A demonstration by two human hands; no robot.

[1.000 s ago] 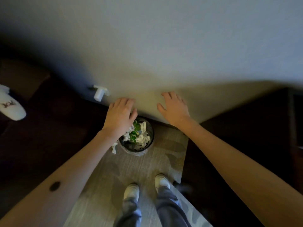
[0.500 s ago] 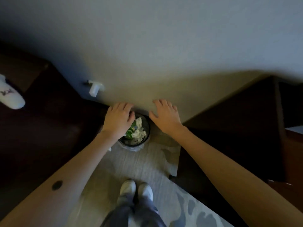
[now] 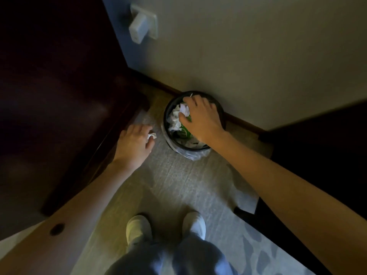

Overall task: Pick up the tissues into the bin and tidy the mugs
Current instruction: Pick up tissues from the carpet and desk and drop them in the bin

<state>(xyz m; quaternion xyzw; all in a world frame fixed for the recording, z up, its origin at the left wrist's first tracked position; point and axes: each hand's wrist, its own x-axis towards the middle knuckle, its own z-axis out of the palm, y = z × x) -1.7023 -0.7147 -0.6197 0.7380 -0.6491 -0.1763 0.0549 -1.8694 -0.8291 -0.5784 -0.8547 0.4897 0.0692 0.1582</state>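
Observation:
A small round black bin (image 3: 171, 143) with a clear liner stands on the floor against the wall, filled with crumpled white tissues (image 3: 174, 120) and something green. My right hand (image 3: 200, 120) is over the bin's mouth, its fingers closed on a white tissue (image 3: 184, 110). My left hand (image 3: 135, 145) is down at the floor just left of the bin, fingertips pinching a small crumpled tissue (image 3: 152, 135). No mugs are in view.
Dark wooden furniture (image 3: 59, 108) fills the left side, and more dark furniture (image 3: 317, 155) stands on the right. A white wall plug (image 3: 142, 26) sits on the wall above. My two white shoes (image 3: 139, 229) stand on the pale patterned carpet below.
I have bent closer to the bin. My right hand moved from beside the bin onto the tissues inside. My left hand dropped from above the bin to the floor tissue at its left.

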